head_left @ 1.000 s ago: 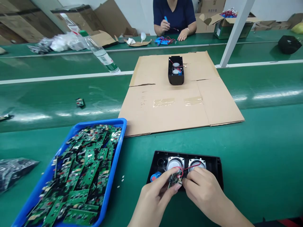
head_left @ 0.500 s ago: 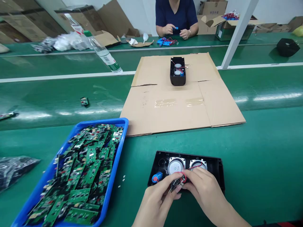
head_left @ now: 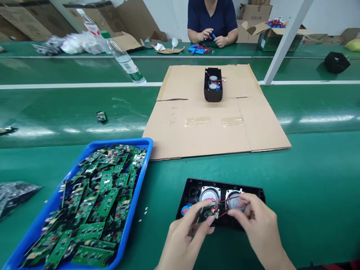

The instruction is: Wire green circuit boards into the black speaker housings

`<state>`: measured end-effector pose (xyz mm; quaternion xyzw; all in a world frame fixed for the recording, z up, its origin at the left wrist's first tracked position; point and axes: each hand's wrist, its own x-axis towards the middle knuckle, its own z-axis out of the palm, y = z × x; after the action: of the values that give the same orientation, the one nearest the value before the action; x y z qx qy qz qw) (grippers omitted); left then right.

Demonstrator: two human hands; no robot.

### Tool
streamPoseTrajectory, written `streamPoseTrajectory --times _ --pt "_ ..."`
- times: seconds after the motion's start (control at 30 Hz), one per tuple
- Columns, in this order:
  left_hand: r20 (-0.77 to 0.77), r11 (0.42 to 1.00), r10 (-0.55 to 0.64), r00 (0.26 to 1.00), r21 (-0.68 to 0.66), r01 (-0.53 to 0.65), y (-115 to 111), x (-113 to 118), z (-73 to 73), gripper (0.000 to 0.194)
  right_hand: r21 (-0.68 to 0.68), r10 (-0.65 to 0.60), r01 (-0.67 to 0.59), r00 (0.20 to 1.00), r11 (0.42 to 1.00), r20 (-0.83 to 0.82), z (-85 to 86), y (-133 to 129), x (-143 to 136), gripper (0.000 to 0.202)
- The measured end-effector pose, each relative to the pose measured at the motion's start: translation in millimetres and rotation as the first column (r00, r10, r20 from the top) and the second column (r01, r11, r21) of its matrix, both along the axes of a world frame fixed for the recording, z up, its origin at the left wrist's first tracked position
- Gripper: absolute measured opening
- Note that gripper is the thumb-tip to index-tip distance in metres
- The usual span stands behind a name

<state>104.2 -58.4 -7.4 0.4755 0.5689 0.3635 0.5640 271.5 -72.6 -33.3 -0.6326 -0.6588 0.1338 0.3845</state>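
Observation:
Between thumb and fingers, my left hand [head_left: 188,230] grips a small green circuit board [head_left: 206,213] with red wires at its right end. My right hand [head_left: 257,221] is over the right side of the black speaker housing [head_left: 194,184], thumb and index finger apart, close to a red wire [head_left: 229,198]. Inside the housing sit two round speakers, the left speaker [head_left: 209,193] and the right speaker [head_left: 234,202], the latter partly behind my fingers. A blue cylindrical part [head_left: 186,209] lies at the housing's left end, partly covered by my left hand.
A blue tray [head_left: 149,150] heaped with green circuit boards stands at left. Beyond lies a cardboard sheet [head_left: 213,138] bearing another speaker housing [head_left: 213,96]. A water bottle [head_left: 128,65] lies near a divider strip. Across the bench, a person [head_left: 212,22] handles a blue part.
My right hand has moved right, away from the circuit board, and its thumb and index finger have parted. The board in my left hand now shows more of its face.

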Motion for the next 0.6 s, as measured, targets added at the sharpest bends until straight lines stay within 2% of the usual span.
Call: streamPoseTrajectory --times 0.07,0.13,0.2,0.3,0.43,0.5,0.6 --pt "-0.017 0.999 0.036 0.999 0.016 -0.036 -1.8 0.5 0.5 0.018 -0.007 -0.104 0.105 0.990 0.994 0.096 -1.5 0.1 6.9 0.040" --pt "-0.028 0.998 0.053 0.998 0.030 -0.052 -3.0 0.7 -0.1 0.018 -0.048 -0.089 0.098 0.982 0.994 0.169 -2.8 2.4 9.8 0.041" --pt "-0.029 0.997 0.071 0.997 0.042 -0.070 -3.3 0.6 -1.4 0.019 -0.099 -0.023 0.038 0.989 0.994 0.148 -2.3 6.3 7.9 0.039" --pt "-0.026 0.995 0.085 0.996 0.048 -0.083 -2.1 -1.2 -3.5 0.017 -0.149 0.110 -0.115 0.993 0.982 -0.037 2.7 12.0 0.5 0.030" --pt "-0.059 1.000 0.026 0.998 0.013 -0.025 -0.2 -7.1 -5.1 0.017 -0.174 0.293 -0.346 0.918 0.922 -0.269 10.3 14.8 -6.6 0.016" --pt "-0.082 1.000 0.002 0.997 0.000 -0.002 0.3 -10.1 -5.7 0.016 -0.190 0.340 -0.405 0.891 0.894 -0.300 11.5 14.8 -8.2 0.016" --pt "-0.104 0.999 -0.044 0.994 -0.013 0.042 1.2 -12.3 -6.6 0.016 -0.200 0.359 -0.417 0.893 0.887 -0.270 9.9 14.7 -10.0 0.018"
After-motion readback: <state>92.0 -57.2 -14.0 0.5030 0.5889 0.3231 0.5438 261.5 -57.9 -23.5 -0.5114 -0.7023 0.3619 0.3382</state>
